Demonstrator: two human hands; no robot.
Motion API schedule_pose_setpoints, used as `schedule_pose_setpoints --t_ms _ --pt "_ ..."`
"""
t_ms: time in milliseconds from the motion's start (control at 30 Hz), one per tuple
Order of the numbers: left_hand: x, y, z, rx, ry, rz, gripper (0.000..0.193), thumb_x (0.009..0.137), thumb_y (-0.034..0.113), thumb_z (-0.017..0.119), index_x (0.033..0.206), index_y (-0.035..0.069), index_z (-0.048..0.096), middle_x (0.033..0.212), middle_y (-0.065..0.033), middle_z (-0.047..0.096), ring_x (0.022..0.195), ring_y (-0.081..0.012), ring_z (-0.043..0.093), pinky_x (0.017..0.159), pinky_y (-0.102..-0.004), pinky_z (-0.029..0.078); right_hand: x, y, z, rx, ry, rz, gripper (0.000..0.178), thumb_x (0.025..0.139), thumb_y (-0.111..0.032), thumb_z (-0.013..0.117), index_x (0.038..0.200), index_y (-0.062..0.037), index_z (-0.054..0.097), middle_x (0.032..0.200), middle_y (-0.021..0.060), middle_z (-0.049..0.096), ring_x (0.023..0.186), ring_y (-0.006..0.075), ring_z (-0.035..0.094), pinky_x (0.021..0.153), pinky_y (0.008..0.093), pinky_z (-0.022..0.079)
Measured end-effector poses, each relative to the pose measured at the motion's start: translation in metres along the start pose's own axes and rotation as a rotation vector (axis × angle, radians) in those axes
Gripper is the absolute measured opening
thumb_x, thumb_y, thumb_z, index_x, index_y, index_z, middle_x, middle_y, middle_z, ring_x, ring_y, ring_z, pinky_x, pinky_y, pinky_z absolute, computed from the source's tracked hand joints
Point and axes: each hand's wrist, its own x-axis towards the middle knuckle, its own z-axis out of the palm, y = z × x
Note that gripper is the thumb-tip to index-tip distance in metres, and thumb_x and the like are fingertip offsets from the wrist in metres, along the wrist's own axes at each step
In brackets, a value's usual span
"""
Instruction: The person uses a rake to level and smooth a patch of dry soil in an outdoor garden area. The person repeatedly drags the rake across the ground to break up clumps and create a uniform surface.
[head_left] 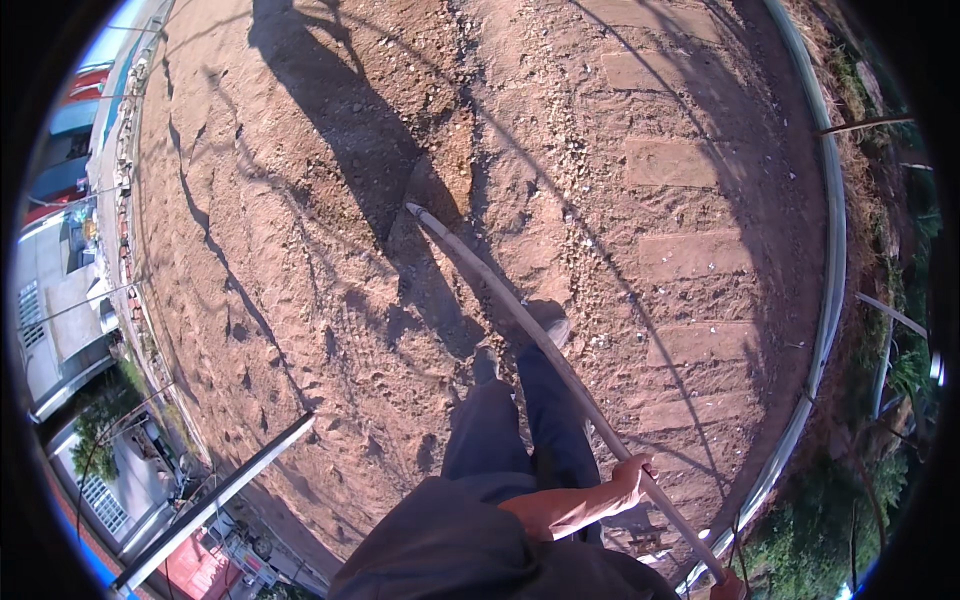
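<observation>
A long pale wooden handle of what looks like a hoe (520, 315) runs slantwise from the lower right up to the soil ahead of me. Its dusty head rests at the ground in shadow, and the blade is hard to tell from the dirt. My left hand (631, 480) reaches across my body and is closed around the shaft's rear half. Farther back, at the lower picture edge, my right hand (729, 587) grips near the handle's end, partly cut off. Both my feet stand on the soil beside the shaft.
Loose, stony brown soil (350, 330) spreads around me, with a row of flat rectangular patches (695, 255) to the right. A pale curved rail (832, 240) borders plants on the right. At lower left a metal bar (220, 495) juts in. Buildings (70, 310) stand beyond the left edge.
</observation>
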Motion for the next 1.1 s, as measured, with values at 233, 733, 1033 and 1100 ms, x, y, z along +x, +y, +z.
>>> schedule_pose_setpoints --t_ms 233,733,1033,1100 --pt "-0.067 0.012 0.072 -0.219 -0.212 -0.063 0.018 0.083 0.018 0.060 0.080 0.010 0.045 0.068 -0.0035 0.043 0.062 -0.0208 0.047 0.066 -0.0390 0.044 0.053 0.159 -0.054 -0.296 0.046 -0.235 0.029 0.077 -0.020 0.053 0.103 -0.0085 0.061 0.087 0.0182 0.064 0.082 0.0395 0.060 0.071 0.0498 0.048" --pt "-0.059 0.381 -0.130 -0.296 0.054 0.717 0.026 0.083 0.022 0.061 0.068 0.016 0.040 0.056 0.0031 0.038 0.046 -0.0112 0.039 0.045 -0.0304 0.037 0.101 -0.385 0.039 0.155 -0.161 -0.568 0.017 0.073 -0.015 0.059 0.088 -0.0074 0.056 0.073 0.0206 0.063 0.071 0.0391 0.064 0.067 0.0491 0.050" --pt "-0.080 0.409 -0.148 0.538 0.729 1.215 0.044 0.081 0.025 0.058 0.102 -0.009 0.040 0.074 -0.0186 0.057 0.068 -0.0262 0.061 0.059 -0.0408 0.051 0.082 -0.554 0.034 0.550 -0.550 -0.815 0.032 0.070 -0.017 0.059 0.095 0.0033 0.054 0.081 0.0224 0.062 0.079 0.0363 0.062 0.071 0.0427 0.048" --pt "-0.076 0.393 -0.155 0.634 0.885 1.201 0.051 0.081 0.025 0.056 0.107 -0.014 0.037 0.082 -0.0260 0.059 0.076 -0.0322 0.062 0.065 -0.0422 0.051 0.072 -0.528 0.044 0.575 -0.528 -0.781 0.028 0.066 -0.017 0.061 0.085 0.0017 0.053 0.073 0.0157 0.060 0.069 0.0285 0.062 0.064 0.0398 0.047"
